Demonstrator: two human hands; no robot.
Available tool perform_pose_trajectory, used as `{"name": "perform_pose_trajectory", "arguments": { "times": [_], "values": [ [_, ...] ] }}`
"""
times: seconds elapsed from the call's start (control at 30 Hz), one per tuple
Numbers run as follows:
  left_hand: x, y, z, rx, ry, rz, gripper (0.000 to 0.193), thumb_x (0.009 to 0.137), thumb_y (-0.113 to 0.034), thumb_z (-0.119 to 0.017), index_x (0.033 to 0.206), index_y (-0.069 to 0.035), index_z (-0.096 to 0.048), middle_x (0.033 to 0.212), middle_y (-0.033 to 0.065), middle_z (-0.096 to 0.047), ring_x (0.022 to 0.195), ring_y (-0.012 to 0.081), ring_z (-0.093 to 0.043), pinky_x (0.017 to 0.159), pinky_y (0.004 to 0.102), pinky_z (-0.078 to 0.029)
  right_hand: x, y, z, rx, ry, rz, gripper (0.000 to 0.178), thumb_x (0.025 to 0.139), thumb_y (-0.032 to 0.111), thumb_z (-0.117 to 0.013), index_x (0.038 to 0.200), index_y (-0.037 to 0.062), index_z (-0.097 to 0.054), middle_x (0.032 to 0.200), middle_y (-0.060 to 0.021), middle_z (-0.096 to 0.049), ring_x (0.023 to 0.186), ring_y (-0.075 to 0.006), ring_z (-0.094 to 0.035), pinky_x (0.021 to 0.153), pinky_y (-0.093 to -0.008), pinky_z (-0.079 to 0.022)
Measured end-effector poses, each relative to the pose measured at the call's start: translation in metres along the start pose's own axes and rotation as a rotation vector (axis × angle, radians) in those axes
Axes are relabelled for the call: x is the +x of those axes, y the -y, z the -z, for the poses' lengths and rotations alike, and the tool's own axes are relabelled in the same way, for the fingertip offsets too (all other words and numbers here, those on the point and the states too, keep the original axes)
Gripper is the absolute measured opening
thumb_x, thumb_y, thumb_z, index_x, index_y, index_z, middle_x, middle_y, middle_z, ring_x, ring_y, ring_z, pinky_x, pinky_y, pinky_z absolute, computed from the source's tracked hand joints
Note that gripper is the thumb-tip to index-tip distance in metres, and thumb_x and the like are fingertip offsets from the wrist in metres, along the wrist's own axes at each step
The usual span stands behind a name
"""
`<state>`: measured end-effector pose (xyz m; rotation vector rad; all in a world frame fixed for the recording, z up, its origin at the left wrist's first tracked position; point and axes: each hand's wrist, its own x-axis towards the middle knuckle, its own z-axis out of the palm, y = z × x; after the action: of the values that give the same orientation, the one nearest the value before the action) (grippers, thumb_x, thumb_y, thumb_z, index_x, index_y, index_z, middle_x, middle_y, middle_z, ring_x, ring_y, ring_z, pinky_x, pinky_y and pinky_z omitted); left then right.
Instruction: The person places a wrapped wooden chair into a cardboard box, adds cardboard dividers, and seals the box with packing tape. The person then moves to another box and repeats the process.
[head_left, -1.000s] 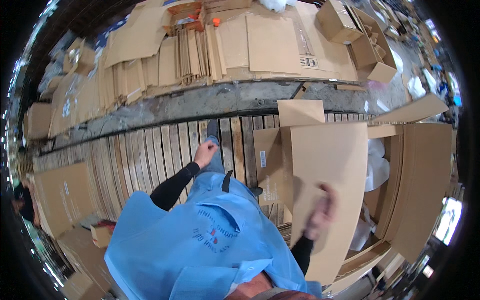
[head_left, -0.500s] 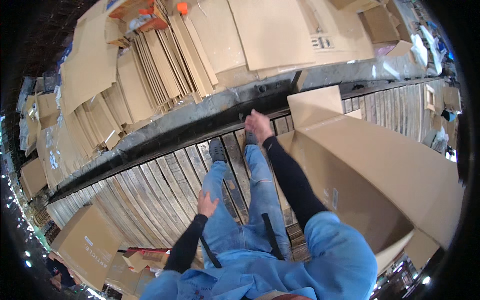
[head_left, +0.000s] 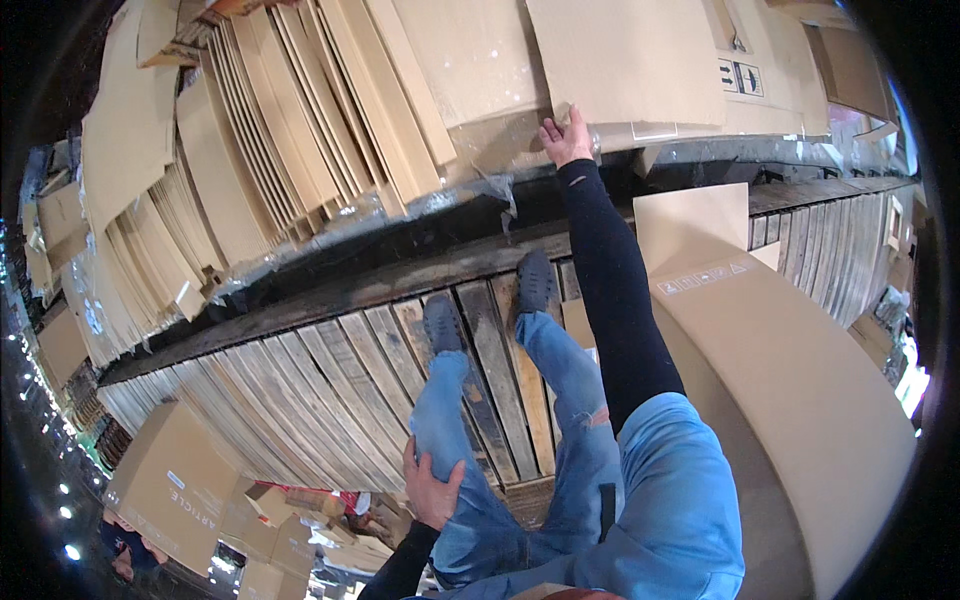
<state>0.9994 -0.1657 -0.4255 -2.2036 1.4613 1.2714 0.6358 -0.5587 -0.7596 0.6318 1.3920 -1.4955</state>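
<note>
head view shows us two hands at work. the right hand reaches forward at arm's length and pinches the lower left corner of one flat cardboard sheet, fingers and thumb closed on its edge. that sheet lies on top of a heap of flattened cardboard across a dark gap from where we stand. the left hand rests on the left thigh, fingers spread loosely over the blue jeans, holding nothing.

we count two dark shoes on the wooden pallet boards, one a little ahead of the other. we count one large cardboard box just beside the right leg, with one upright flap at its far end. at lower left we make out one big closed box and several smaller ones near it, too crowded to count.

the flattened sheets in the heap stand on edge in many rows; their number we cannot tell. the top of the gripped sheet is cut off by the picture's rim. the right forearm hides part of the pallet edge, and the dark rim swallows the far corners. the small litter by the lower left boxes is too blurred to name.
</note>
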Motion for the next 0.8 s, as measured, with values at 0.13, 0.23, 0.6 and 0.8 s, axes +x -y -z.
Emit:
{"name": "perform_pose_trajectory", "arguments": {
  "times": [0.13, 0.23, 0.6, 0.8],
  "values": [
    [0.013, 0.004, 0.011, 0.05, -0.011, -0.086, 0.067, 0.077, -0.042, -0.075, 0.115, 0.011, -0.058, 0.144, 0.0228, -0.041, 0.131, 0.0409, -0.042, 0.106, 0.0453, -0.039, -0.036, 0.026, -0.003, 0.098, 0.203, 0.057, 0.034, 0.093, 0.031, -0.069, 0.109, 0.0037, -0.056, 0.09, -0.0059, -0.055, 0.066, -0.0181, -0.051, 0.068, -0.0408, -0.052],
    [0.016, 0.013, 0.018, 0.072, -0.02, -0.046, 0.063, 0.077, -0.042, -0.076, 0.112, 0.009, -0.06, 0.145, 0.0258, -0.039, 0.13, 0.0445, -0.042, 0.108, 0.0463, -0.037, -0.126, 0.052, -0.002, 0.104, 0.353, 0.075, 0.024, 0.094, 0.023, -0.068, 0.105, 0.0064, -0.056, 0.081, -0.0046, -0.053, 0.063, -0.0167, -0.051, 0.066, -0.038, -0.052],
    [0.07, -0.112, 0.159, -1.295, 0.398, -0.235, 0.093, 0.093, -0.075, -0.029, 0.147, 0.0, -0.037, 0.15, 0.0164, -0.04, 0.138, 0.0339, -0.037, 0.112, 0.0505, -0.029, -0.556, 0.058, 0.161, 0.132, 0.51, -0.318, 0.023, 0.096, 0.026, -0.063, 0.111, 0.0088, -0.058, 0.084, -0.0033, -0.063, 0.064, -0.017, -0.057, 0.064, -0.0359, -0.05],
    [0.057, -0.14, 0.328, -1.575, 0.247, -0.292, 0.067, 0.094, -0.053, -0.051, 0.139, -0.004, -0.047, 0.138, 0.014, -0.054, 0.125, 0.032, -0.051, 0.107, 0.0467, -0.039, -0.726, 0.084, 0.186, -0.529, 0.69, 0.092, 0.033, 0.092, 0.018, -0.068, 0.118, 0.0, -0.06, 0.096, -0.0076, -0.068, 0.084, -0.016, -0.064, 0.075, -0.0342, -0.052]
  ]
}}
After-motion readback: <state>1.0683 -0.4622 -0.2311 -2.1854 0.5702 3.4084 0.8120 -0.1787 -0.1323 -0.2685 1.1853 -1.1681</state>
